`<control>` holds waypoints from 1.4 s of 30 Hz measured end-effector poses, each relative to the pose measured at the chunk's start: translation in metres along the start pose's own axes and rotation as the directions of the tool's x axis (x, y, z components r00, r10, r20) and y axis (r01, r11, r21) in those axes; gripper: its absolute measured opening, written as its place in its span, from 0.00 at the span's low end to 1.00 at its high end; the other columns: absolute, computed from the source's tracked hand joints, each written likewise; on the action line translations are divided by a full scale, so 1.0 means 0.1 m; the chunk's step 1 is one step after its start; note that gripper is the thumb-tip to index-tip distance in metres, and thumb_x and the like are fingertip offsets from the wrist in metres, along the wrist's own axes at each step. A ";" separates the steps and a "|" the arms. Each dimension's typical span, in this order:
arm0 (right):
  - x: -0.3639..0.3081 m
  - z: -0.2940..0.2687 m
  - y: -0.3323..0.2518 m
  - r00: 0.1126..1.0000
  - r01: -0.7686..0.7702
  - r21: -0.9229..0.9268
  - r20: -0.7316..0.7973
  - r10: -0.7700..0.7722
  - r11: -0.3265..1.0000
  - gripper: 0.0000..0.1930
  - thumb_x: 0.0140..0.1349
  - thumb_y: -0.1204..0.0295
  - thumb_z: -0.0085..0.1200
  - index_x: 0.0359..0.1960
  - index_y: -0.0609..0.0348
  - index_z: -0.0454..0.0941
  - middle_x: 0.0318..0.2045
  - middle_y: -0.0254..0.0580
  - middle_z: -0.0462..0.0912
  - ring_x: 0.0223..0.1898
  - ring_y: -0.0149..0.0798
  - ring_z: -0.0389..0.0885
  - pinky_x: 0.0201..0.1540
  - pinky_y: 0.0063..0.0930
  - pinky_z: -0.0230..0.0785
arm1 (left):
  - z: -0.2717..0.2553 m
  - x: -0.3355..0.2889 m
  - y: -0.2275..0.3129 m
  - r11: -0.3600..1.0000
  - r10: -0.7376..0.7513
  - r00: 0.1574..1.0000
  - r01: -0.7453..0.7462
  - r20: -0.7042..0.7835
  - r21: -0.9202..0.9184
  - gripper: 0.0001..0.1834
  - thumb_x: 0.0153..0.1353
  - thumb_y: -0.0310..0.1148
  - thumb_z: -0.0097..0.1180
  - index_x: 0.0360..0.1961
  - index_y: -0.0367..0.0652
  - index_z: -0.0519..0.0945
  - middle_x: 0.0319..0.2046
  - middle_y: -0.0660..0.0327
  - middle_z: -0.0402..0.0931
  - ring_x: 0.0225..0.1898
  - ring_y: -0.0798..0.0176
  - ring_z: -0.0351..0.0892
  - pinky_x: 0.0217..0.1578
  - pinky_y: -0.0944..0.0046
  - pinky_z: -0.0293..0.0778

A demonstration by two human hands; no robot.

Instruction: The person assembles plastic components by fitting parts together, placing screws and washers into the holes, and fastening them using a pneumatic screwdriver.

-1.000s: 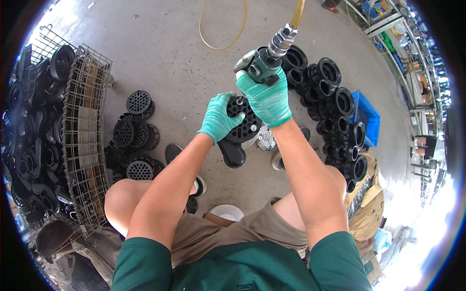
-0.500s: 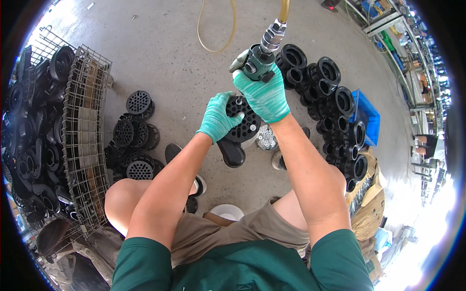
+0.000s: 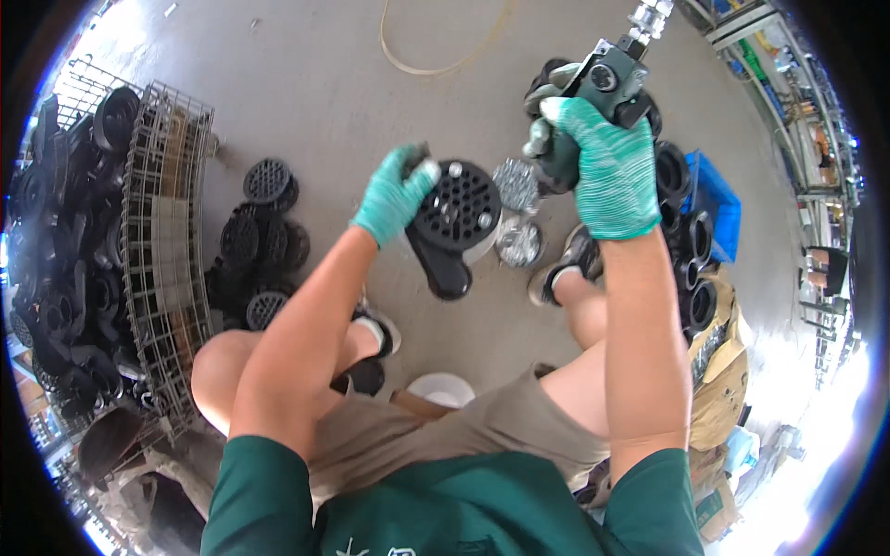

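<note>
Grate, black and perforated, lies at mid-view over a pale base mostly hidden beneath it, with a solid black tail pointing to 6 o'clock. Bright metal heads show at its 12 and 4 o'clock; a further glint near its middle is too small to tell. At its 9 o'clock is the gloved left hand, half-curled, its tip at the rim; whether it grips cannot be told. At 2 o'clock, apart from the grate, the gloved right hand is wrapped round a green tool. Sound practice would probably brace the rim with the left hand, keep its fingers clear of the heads, and hold the tool square to each; a tilted approach might slip or turn the grate. Just beside, at 3 to 4 o'clock, lie two heaps of small metal parts. Farther off: black rings at 3 o'clock, a blue crate beyond them; more grates at 9 o'clock, then a wire cage; farthest, a shelf at 2 o'clock.
</note>
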State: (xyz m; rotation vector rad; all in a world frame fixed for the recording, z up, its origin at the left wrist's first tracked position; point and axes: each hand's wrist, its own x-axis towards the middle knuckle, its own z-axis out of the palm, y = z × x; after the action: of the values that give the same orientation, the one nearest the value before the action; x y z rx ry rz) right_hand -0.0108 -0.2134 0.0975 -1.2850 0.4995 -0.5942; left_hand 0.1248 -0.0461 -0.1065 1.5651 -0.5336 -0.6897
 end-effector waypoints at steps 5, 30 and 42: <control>-0.44 -0.40 0.29 0.978 -0.207 -0.076 -0.039 0.204 0.975 0.17 0.59 0.82 0.58 0.51 0.62 0.75 0.37 0.42 0.83 0.29 0.34 0.82 0.33 0.28 0.78 | -0.61 -0.05 -0.84 0.937 -0.169 0.964 0.222 -0.207 0.271 0.15 0.67 0.35 0.59 0.51 0.39 0.79 0.43 0.55 0.84 0.43 0.57 0.83 0.47 0.62 0.77; -0.92 -1.31 0.48 0.828 -0.467 -0.040 -0.370 0.421 0.883 0.20 0.57 0.80 0.59 0.53 0.62 0.75 0.40 0.44 0.83 0.33 0.34 0.82 0.37 0.24 0.76 | -1.04 -1.54 -3.82 0.635 -0.252 0.967 0.126 0.050 0.762 0.11 0.58 0.29 0.53 0.39 0.40 0.83 0.38 0.48 0.84 0.41 0.45 0.84 0.44 0.49 0.79; -0.91 -1.34 0.42 0.858 -0.442 -0.002 -0.294 0.422 0.897 0.20 0.56 0.83 0.62 0.52 0.64 0.77 0.39 0.42 0.84 0.35 0.33 0.84 0.37 0.26 0.79 | -0.81 -1.46 -3.52 0.612 -0.200 0.979 0.093 0.039 0.785 0.15 0.62 0.33 0.55 0.49 0.44 0.82 0.46 0.50 0.84 0.48 0.43 0.82 0.49 0.50 0.77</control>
State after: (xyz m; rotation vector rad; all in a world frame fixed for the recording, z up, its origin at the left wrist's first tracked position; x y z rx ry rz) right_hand -0.1607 -0.2440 0.0290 -1.1039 1.0300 -0.3824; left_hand 0.0565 0.1518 -0.4347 2.4319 -0.8851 -0.7219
